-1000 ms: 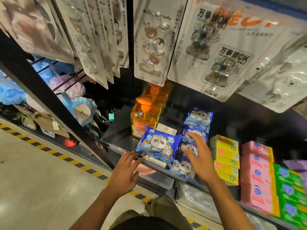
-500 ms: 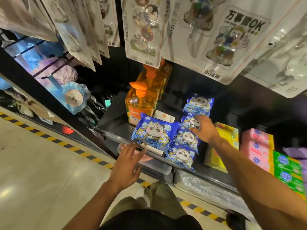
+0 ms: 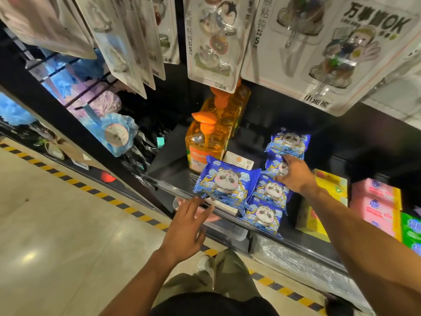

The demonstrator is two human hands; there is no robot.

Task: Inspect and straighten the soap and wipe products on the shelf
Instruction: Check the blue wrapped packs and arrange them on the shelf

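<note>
Shelf [image 3: 168, 165], dark, with a clear rail along the front.

- Wipes: five blue panda packs. Four run front to back in a column [image 3: 268, 190]. The front one hangs over the rail. The fifth, the loose pack [image 3: 225, 183], sits left of the column, skewed and propped at the rail on something white I cannot identify.
- Soap: orange pump bottles [image 3: 205, 142] in a row behind the loose pack, with a small white box [image 3: 238, 161] between them. Bar soap boxes, yellow [image 3: 330, 181], pink [image 3: 373, 201] and green [image 3: 410, 229], are to the right of the column.
- Right grip [image 3: 293, 176]: a bare hand with fingers spread, lying on the second and third packs of the column. It closes round nothing that I can see.
- Left grip [image 3: 186, 226]: wide, fingers straight, tips at the rail just below the loose pack. Contact with the pack: cannot tell.

Step in hand, as I judge it: squaring the column, with the loose pack still to be dealt with.

Risks:
- The wrappers look slick. Pressing down or back on the column could make one pack slide off another, or kick the front one over the rail to the floor.
- The loose pack is perched. A knock from the left fingers, or from the column shifting, could tip it off.
- Pushing it back hard drives the white box into the front bottle, which is tall and could rock.
- The right forearm crosses over the yellow boxes, and a careless sweep would skew them.
</note>
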